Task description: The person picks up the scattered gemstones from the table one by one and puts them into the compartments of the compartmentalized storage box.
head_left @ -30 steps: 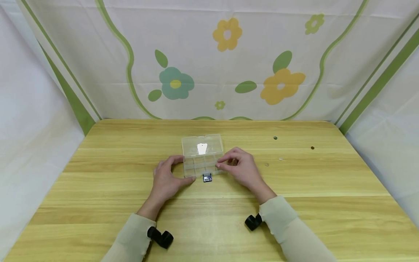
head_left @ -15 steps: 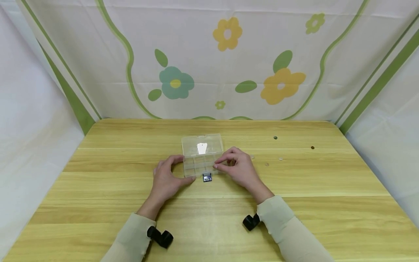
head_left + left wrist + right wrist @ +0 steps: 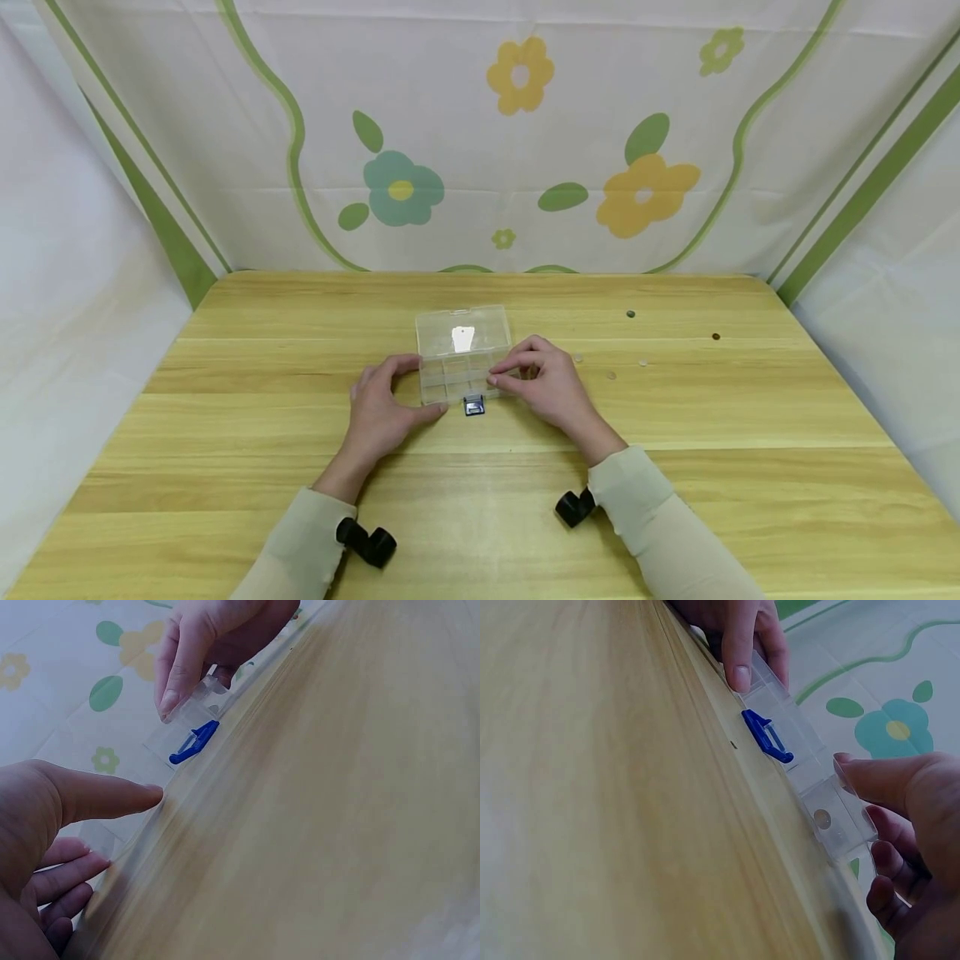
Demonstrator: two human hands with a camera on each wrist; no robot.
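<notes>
A clear plastic compartment box [image 3: 457, 383] lies on the table, its lid [image 3: 435, 333] raised at the back and a blue latch [image 3: 474, 406] at its front edge. My left hand [image 3: 381, 410] holds the box's left end between thumb and fingers. Above the right-hand compartments, my right hand [image 3: 546, 379] has thumb and forefinger brought together in a pinch. What they pinch is small and mostly hidden by the fingertips. In the right wrist view, a small round disc [image 3: 823, 819], like a button, shows in an end compartment under that hand.
Several small discs lie right of the box: a dark one [image 3: 631, 314], a brown one [image 3: 716, 337] and pale ones, such as the pale disc [image 3: 642, 363]. A flowered curtain [image 3: 480, 150] stands behind the wooden table [image 3: 480, 500].
My right hand has shifted slightly left over the box and then held nearly still. A pale disc beside it has come into view. The left hand keeps its place.
</notes>
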